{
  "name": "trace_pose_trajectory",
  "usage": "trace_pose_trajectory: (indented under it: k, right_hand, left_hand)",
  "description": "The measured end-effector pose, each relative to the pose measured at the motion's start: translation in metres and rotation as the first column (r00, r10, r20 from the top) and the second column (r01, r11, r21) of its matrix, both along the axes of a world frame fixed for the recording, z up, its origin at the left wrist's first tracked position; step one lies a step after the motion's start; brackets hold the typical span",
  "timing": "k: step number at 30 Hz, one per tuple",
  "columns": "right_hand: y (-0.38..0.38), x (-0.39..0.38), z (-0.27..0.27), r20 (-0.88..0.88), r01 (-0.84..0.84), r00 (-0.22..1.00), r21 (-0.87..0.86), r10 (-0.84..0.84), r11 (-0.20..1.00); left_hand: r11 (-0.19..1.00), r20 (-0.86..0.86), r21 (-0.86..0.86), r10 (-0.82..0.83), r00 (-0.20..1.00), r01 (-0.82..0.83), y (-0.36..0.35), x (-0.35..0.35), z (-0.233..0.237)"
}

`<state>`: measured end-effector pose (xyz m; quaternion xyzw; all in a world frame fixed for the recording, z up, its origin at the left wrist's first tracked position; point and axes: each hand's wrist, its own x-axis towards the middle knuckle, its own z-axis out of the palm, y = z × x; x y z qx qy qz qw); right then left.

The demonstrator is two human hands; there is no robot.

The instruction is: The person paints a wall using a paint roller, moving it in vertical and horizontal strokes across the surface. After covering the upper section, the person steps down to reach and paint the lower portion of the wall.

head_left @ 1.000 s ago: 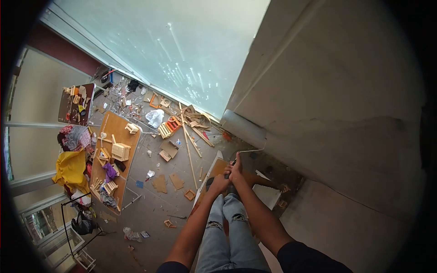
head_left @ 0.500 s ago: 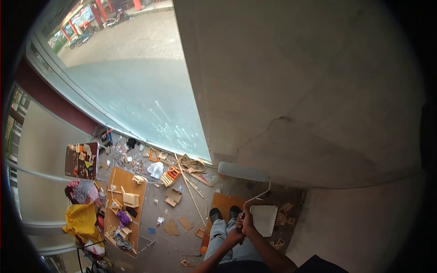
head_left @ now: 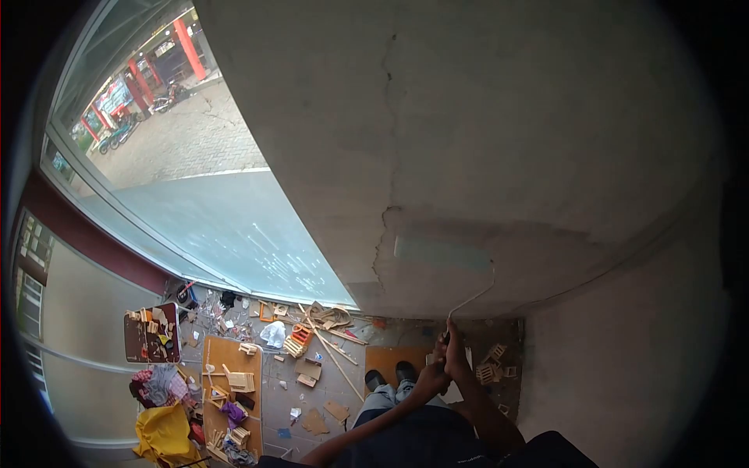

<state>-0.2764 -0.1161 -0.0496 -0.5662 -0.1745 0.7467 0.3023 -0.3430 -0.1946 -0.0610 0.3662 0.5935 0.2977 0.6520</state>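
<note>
A paint roller with a wide pale sleeve lies up against the grey wall, its thin bent metal frame running down to my hands. My right hand is wrapped round the upper part of the handle. Just below it, my left hand is closed on the lower end. Most of the handle is hidden by my fingers. Behind my hands and forearms, a white paint tray shows only in part. A crack runs down the wall left of the roller.
My feet stand on a brown board. Small wooden frames lie at the right. To the left are a low table with wooden pieces, long sticks, cardboard scraps, a yellow cloth and a glass window.
The roller has risen from the wall's foot and moved right, up onto the wall. Both hands moved up with it, and the view has tilted and shifted.
</note>
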Motion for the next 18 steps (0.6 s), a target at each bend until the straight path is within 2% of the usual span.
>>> trace_pose_trajectory:
  k: [1, 4, 10, 16, 18]
  right_hand:
    - [0.005, 0.002, 0.002, 0.0, 0.012, 1.0, 0.016, -0.012, 1.0]
    - [0.026, 0.003, 0.017, 0.043, 0.01, 0.999, 0.094, -0.014, 0.995]
    - [0.033, 0.011, 0.03, 0.063, -0.054, 0.997, 0.093, 0.048, 0.994]
    - [0.029, -0.001, 0.039, 0.077, -0.103, 0.993, 0.109, 0.095, 0.989]
    - [0.038, -0.007, 0.034, 0.069, -0.111, 0.992, 0.108, 0.104, 0.988]
  left_hand:
    - [0.999, 0.007, 0.017, -0.028, 1.0, 0.028, 0.005, 0.002, -0.002]
    - [0.999, -0.112, 0.02, -0.028, 0.993, 0.031, 0.026, 0.009, 0.001]
    - [0.981, 0.059, 0.117, 0.147, 0.987, -0.153, 0.027, 0.024, 0.007]
    - [0.979, 0.013, 0.099, 0.18, 0.984, -0.181, 0.023, 0.016, 0.021]
    - [0.964, -0.008, 0.145, 0.227, 0.974, -0.223, 0.028, 0.011, 0.019]
